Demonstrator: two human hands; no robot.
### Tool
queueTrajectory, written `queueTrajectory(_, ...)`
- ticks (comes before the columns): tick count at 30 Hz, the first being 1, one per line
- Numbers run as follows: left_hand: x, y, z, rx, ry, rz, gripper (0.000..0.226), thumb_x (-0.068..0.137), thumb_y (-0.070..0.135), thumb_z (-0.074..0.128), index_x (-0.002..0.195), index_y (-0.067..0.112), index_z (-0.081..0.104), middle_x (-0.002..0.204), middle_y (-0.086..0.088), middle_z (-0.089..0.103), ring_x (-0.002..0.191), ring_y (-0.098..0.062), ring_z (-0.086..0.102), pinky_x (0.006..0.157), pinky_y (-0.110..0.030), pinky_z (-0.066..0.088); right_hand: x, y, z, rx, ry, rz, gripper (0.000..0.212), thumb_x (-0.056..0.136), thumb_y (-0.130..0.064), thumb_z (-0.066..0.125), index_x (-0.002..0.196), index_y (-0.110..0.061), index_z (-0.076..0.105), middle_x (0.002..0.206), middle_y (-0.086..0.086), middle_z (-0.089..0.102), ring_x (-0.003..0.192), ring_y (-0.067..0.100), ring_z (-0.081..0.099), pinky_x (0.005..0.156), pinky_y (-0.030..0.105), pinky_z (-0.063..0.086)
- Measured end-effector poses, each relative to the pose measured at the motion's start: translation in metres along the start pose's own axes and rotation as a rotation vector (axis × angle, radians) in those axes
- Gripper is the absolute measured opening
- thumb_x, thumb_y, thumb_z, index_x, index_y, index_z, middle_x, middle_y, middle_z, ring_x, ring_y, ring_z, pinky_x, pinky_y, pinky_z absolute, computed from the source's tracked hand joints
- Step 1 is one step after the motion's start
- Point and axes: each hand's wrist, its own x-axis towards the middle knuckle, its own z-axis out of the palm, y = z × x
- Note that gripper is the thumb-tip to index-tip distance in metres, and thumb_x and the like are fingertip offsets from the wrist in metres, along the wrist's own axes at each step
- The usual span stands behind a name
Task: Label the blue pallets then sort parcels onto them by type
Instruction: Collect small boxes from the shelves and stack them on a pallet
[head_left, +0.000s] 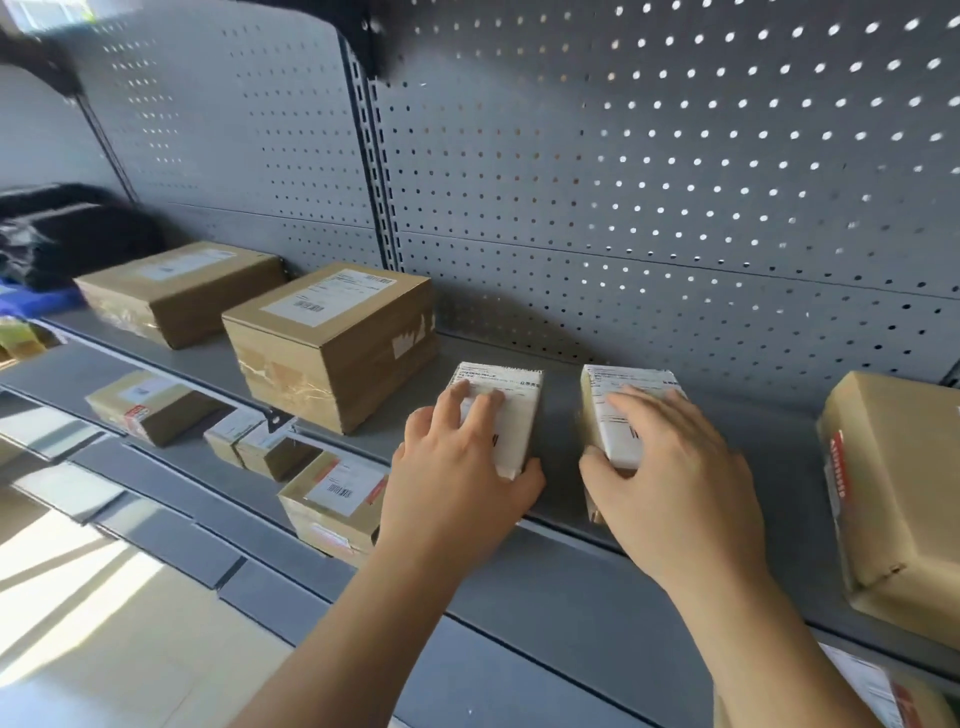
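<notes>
Two small parcels wrapped in white shipping labels lie side by side on a grey metal shelf (566, 493). My left hand (457, 467) grips the left small parcel (511, 410), fingers over its top and thumb at its near end. My right hand (670, 478) is closed over the right small parcel (618, 389) in the same way. Both parcels rest on the shelf. No blue pallet is clearly in view.
A brown carton (332, 343) and a flatter one (176, 291) sit left on the same shelf, and a big taped carton (893, 499) sits at the right. Lower shelves hold several small parcels (337, 499). A perforated back panel (623, 182) rises behind. Black bags (62, 234) lie far left.
</notes>
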Motion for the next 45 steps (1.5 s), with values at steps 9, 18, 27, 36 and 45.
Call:
queueTrajectory(9,-0.066,-0.114,-0.071,-0.007,0.075,-0.174,0.073,0.082,0.076,0.047,0.146,0.045,0.030,0.162,0.011,0.028,0.143,-0.030,0.032,0.110,-0.052,0.042,-0.044,-0.130,0.023,0.085,-0.050,-0.172,0.054,0.080,-0.036,0.069,0.133,-0.025,0.064,0.142,-0.010,0.059,0.141,0.016,0.044,0.101,0.045,0.046)
queueTrajectory(18,-0.169,-0.263,-0.144,0.055,0.232,-0.401,0.062,0.079,0.073,0.048,0.132,0.041,0.043,0.149,0.007,0.045,0.125,-0.031,0.048,0.095,-0.046,0.049,-0.123,-0.289,0.079,0.188,-0.197,-0.374,0.055,0.084,-0.043,0.065,0.136,-0.025,0.061,0.144,-0.008,0.058,0.142,0.020,0.041,0.107,0.050,0.040)
queueTrajectory(27,-0.253,-0.394,-0.215,0.153,0.357,-0.696,0.058,0.079,0.071,0.051,0.129,0.041,0.044,0.150,0.006,0.045,0.127,-0.033,0.047,0.099,-0.045,0.048,-0.171,-0.444,0.138,0.301,-0.292,-0.690,0.053,0.083,-0.044,0.056,0.132,-0.026,0.062,0.140,-0.008,0.061,0.139,0.024,0.046,0.101,0.052,0.043)
queueTrajectory(36,-0.263,-0.500,-0.242,0.224,0.357,-0.899,0.062,0.082,0.066,0.056,0.135,0.037,0.046,0.156,0.001,0.039,0.133,-0.034,0.040,0.105,-0.041,0.038,-0.174,-0.561,0.222,0.383,-0.445,-0.830,0.057,0.082,-0.046,0.053,0.135,-0.029,0.061,0.146,-0.012,0.056,0.144,0.019,0.039,0.108,0.046,0.037)
queueTrajectory(45,-0.195,-0.623,-0.267,0.258,0.395,-1.055,0.065,0.081,0.063,0.057,0.139,0.037,0.042,0.159,0.002,0.034,0.136,-0.031,0.036,0.104,-0.043,0.039,-0.102,-0.684,0.326,0.455,-0.570,-0.938,0.056,0.084,-0.046,0.056,0.137,-0.030,0.058,0.146,-0.012,0.055,0.145,0.017,0.038,0.111,0.046,0.036)
